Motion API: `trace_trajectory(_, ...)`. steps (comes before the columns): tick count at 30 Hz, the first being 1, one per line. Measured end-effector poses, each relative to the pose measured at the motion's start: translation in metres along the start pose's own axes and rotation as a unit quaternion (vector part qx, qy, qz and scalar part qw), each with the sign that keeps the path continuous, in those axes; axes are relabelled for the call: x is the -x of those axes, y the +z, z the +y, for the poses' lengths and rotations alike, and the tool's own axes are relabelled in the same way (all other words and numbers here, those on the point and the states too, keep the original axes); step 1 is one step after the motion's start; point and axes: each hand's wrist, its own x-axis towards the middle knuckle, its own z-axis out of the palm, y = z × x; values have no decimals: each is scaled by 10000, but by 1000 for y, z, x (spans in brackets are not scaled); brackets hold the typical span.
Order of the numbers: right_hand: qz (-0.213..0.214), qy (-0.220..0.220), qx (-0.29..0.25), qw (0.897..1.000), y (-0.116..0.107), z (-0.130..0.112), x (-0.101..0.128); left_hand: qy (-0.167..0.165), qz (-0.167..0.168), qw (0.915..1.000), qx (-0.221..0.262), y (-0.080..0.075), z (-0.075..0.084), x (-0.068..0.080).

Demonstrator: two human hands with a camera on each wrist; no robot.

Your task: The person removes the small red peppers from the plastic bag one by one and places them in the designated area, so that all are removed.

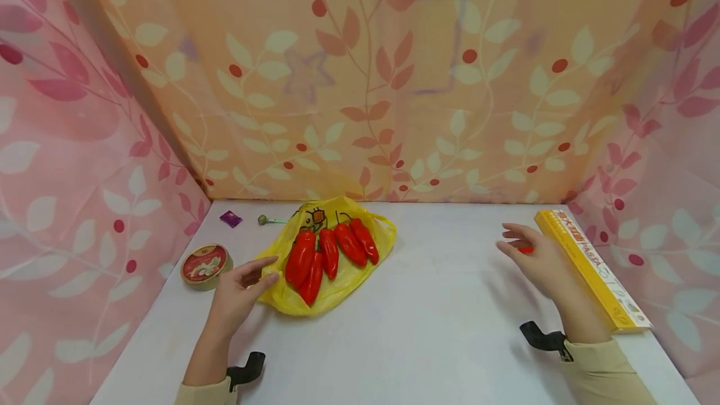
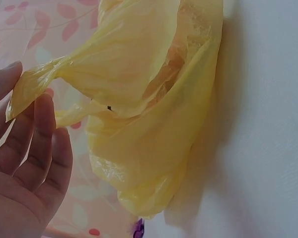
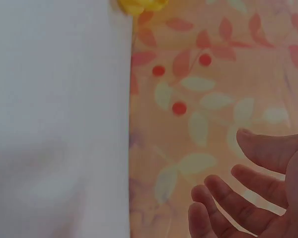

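Peppers, five or so glossy red long ones (image 1: 329,255), lie on a crumpled yellow plastic bag (image 1: 292,302) left of centre on the white counter (image 1: 427,330) in the head view, their long axes running from near-left to far-right. The left hand (image 1: 239,292) is far the nearer, touching the bag's near-left edge, thumb and forefinger pointed at it, wrist low on the counter. The right hand (image 1: 534,261) hovers well apart on the right, just beside a long yellow cardboard pasta box (image 1: 590,270), fingers loosely spread, with a small red thing (image 1: 525,250) showing behind the fingers; whether it is held I cannot tell. A round printed tin (image 1: 205,265) sits just left of the left hand. From the left wrist, the yellow bag (image 2: 154,114) fills the frame and its twisted corner lies against the fingertips (image 2: 42,111) of a relaxed, unclenched grip. From the right wrist, the right hand's fingers (image 3: 248,183) hang loosely curved, grasping nothing visible there.
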Motion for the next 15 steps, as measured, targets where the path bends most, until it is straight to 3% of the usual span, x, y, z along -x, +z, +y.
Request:
trace_trajectory(6,71,-483,-191,9986,24,-25,-5,1,-34,10000,92,-1,0,0)
trace_trajectory(15,-414,-780,-566,9945,65,-65,-15,-47,-4,10000,33,-2,1,1)
